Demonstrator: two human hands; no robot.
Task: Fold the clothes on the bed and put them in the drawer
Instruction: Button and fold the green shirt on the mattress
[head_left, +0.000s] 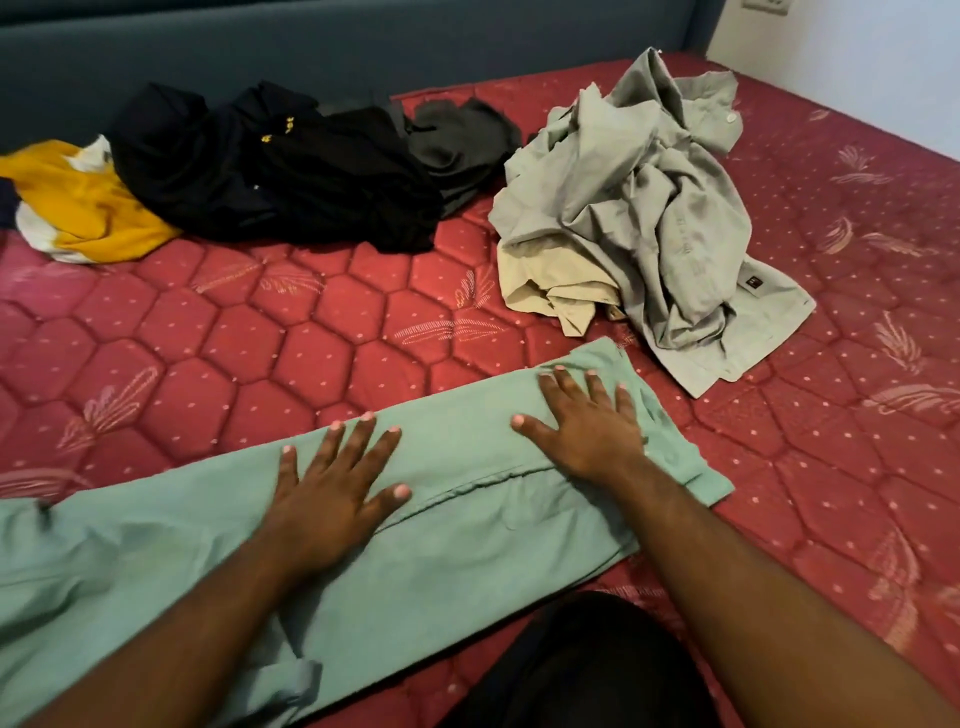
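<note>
Red mattress (311, 332): hands, left (332, 493), right (587, 431), flat on green trousers (457, 540).

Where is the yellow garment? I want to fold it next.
In the head view, the yellow garment lies crumpled at the far left of the red mattress, touching the black clothes to its right.

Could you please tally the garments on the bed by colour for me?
Green: 1, the green trousers
Grey: 2, the light grey shirt and dark grey garment
Black: 1, the black garment
Yellow and white: 1, the yellow garment
Beige: 1, the beige garment
Total: 6
</note>
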